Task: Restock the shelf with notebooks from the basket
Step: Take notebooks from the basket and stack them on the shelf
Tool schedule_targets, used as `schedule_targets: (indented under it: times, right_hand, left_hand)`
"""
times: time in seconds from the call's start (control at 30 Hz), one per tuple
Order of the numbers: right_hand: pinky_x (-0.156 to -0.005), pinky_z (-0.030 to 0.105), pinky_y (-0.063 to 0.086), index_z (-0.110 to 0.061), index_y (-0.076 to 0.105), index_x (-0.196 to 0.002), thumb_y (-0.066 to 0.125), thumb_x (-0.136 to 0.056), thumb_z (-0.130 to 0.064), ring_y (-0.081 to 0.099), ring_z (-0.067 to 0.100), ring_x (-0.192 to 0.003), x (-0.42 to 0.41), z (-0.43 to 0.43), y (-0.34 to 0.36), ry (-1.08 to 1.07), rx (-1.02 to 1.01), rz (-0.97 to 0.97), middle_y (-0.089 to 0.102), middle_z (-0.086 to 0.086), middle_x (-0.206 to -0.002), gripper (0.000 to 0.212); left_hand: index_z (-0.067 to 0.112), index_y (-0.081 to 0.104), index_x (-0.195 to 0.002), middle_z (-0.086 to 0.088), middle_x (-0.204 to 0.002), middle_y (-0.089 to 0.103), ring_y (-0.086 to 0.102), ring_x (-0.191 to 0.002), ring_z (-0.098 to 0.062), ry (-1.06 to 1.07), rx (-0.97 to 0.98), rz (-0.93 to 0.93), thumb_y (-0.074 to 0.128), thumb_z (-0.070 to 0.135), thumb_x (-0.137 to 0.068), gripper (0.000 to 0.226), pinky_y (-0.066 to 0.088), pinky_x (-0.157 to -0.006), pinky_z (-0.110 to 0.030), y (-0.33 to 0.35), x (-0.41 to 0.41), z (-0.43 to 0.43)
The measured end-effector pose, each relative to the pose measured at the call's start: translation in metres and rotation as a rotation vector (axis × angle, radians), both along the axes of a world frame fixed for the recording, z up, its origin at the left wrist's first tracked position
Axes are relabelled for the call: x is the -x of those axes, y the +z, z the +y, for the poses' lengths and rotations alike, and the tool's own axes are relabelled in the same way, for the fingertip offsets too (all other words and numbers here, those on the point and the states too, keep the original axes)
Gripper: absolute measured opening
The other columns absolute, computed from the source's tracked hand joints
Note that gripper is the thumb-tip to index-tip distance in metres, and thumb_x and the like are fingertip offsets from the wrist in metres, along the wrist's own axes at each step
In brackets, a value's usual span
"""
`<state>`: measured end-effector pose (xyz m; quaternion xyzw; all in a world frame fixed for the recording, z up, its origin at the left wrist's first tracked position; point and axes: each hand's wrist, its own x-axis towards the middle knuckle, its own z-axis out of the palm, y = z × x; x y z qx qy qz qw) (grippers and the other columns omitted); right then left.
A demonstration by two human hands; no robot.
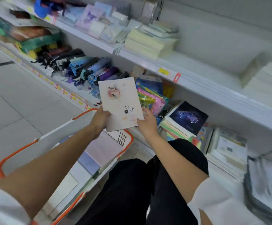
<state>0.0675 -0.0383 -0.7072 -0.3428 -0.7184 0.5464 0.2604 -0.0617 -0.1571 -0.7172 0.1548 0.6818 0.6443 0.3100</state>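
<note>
Head view: above the basket [131, 138] I see left hand [100, 119] and right hand [147, 122] clamping the notebook [120, 103], likely for steadiness.

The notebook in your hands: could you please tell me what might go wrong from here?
1. The left hand and right hand hold the notebook only at its lower corners, so it may slip and drop toward the basket.
2. The lower shelf looks crowded, and the starry notebook lies askew on its stack; pushing another in could dislodge it.
</note>
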Motion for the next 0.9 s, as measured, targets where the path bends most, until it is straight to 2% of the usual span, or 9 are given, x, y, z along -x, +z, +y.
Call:
schedule_targets:
  times: [0.13,0.3,0.4,0.47,0.57,0.67,0.73,0.8,0.9]
  right_hand:
    - [-0.068,0.004,0.043,-0.018,0.052,-0.13,0.047,-0.086,0.007,0.055,0.009,-0.103,-0.035,0.041,0.049,-0.057,-0.207,0.049,0.058,-0.009,-0.113,0.051]
    - [-0.071,0.013,0.043,-0.027,0.044,-0.132,0.042,-0.086,0.005,0.057,0.008,-0.096,-0.098,0.086,0.093,-0.159,-0.371,0.1,0.057,-0.014,-0.108,0.056]
    - [-0.07,0.004,0.043,-0.033,0.044,-0.122,0.043,-0.089,0.004,0.058,-0.011,-0.09,-0.144,0.112,0.111,-0.264,-0.416,0.183,0.057,-0.025,-0.103,0.049]
    - [-0.075,-0.002,0.039,-0.029,0.047,-0.123,0.043,-0.09,0.005,0.054,-0.021,-0.092,-0.174,0.131,0.121,-0.341,-0.429,0.212,0.058,-0.021,-0.107,0.048]
    - [-0.095,0.009,0.04,-0.02,0.048,-0.132,0.041,-0.091,0.004,0.054,-0.008,-0.106,-0.217,0.161,0.136,-0.45,-0.45,0.185,0.059,-0.01,-0.122,0.048]
    - [-0.107,0.016,0.031,-0.012,0.035,-0.147,0.038,-0.095,0.002,0.047,0.009,-0.122,-0.25,0.196,0.15,-0.579,-0.494,0.108,0.049,-0.001,-0.137,0.054]
    - [-0.103,0.016,0.036,-0.012,0.033,-0.148,0.036,-0.096,0.001,0.049,0.012,-0.118,-0.267,0.22,0.158,-0.644,-0.519,0.086,0.05,-0.002,-0.134,0.053]
    - [-0.088,0.008,0.042,-0.014,0.033,-0.148,0.035,-0.097,0.0,0.053,0.012,-0.109,-0.278,0.245,0.165,-0.695,-0.538,0.085,0.053,-0.001,-0.127,0.053]
    - [-0.076,-0.008,0.029,-0.012,0.026,-0.151,0.036,-0.098,-0.003,0.047,0.0,-0.103,-0.287,0.282,0.177,-0.776,-0.573,0.078,0.051,-0.004,-0.124,0.055]
  left_hand:
    - [0.013,0.043,-0.141,-0.01,-0.137,0.053,0.052,-0.112,-0.028,-0.151,-0.045,0.131,0.041,0.0,-0.097,0.046,0.047,-0.09,-0.042,0.052,-0.016,0.053]
    - [0.012,0.042,-0.143,-0.008,-0.139,0.052,0.052,-0.12,-0.028,-0.273,-0.105,0.306,0.042,0.004,-0.1,0.044,0.044,-0.1,-0.042,0.1,-0.061,0.13]
    - [0.012,0.05,-0.138,-0.011,-0.125,0.06,0.057,-0.109,-0.027,-0.276,-0.129,0.431,0.047,0.009,-0.099,0.04,0.048,-0.094,-0.037,0.121,-0.099,0.18]
    - [0.011,0.058,-0.131,-0.014,-0.103,0.065,0.06,-0.089,-0.024,-0.253,-0.14,0.506,0.054,0.011,-0.096,0.035,0.049,-0.075,-0.029,0.135,-0.127,0.211]
    - [0.01,0.064,-0.124,-0.013,-0.091,0.066,0.061,-0.082,-0.024,-0.286,-0.155,0.522,0.06,0.013,-0.093,0.032,0.052,-0.078,-0.033,0.157,-0.17,0.257]
    - [0.01,0.065,-0.122,-0.015,-0.102,0.07,0.066,-0.095,-0.03,-0.347,-0.164,0.519,0.062,0.015,-0.092,0.031,0.052,-0.091,-0.039,0.179,-0.208,0.302]
    - [0.013,0.066,-0.12,-0.012,-0.101,0.07,0.065,-0.097,-0.03,-0.374,-0.182,0.542,0.06,0.016,-0.092,0.028,0.052,-0.091,-0.039,0.194,-0.229,0.331]
    - [0.011,0.068,-0.115,-0.012,-0.098,0.069,0.064,-0.096,-0.031,-0.381,-0.2,0.591,0.06,0.017,-0.092,0.026,0.053,-0.087,-0.039,0.209,-0.243,0.359]
    - [0.01,0.069,-0.115,-0.012,-0.096,0.07,0.065,-0.091,-0.031,-0.393,-0.243,0.609,0.061,0.015,-0.091,0.026,0.054,-0.082,-0.038,0.225,-0.255,0.401]
